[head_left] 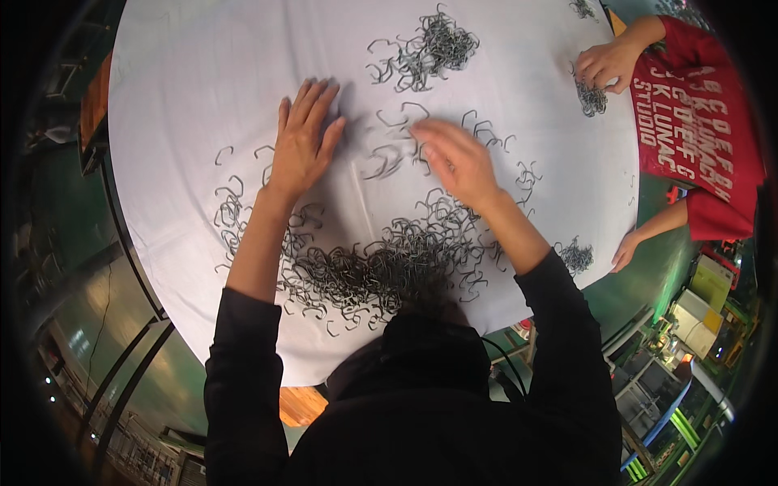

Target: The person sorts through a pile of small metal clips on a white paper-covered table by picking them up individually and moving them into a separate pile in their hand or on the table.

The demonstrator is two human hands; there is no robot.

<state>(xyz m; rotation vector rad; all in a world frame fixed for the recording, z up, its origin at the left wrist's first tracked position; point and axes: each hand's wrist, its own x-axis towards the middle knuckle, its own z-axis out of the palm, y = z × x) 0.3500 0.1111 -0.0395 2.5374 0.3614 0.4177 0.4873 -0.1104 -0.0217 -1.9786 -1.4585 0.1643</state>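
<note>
Metal hooks (381,271) heaped by table's (178,89) near edge | hands apart: left hand (305,144) spread palm-down, right hand (462,162) blurred at stray hooks, grip unclear | probably light, stiff, tangle-prone; pinch mid-length

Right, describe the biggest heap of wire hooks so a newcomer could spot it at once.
On the white tabletop, look between the black-sleeved left arm and right arm, close to the wearer's body. There lies the biggest heap of dark, bent wire hooks. Unlike the smaller heaps elsewhere, it spreads in a broad band.
</note>
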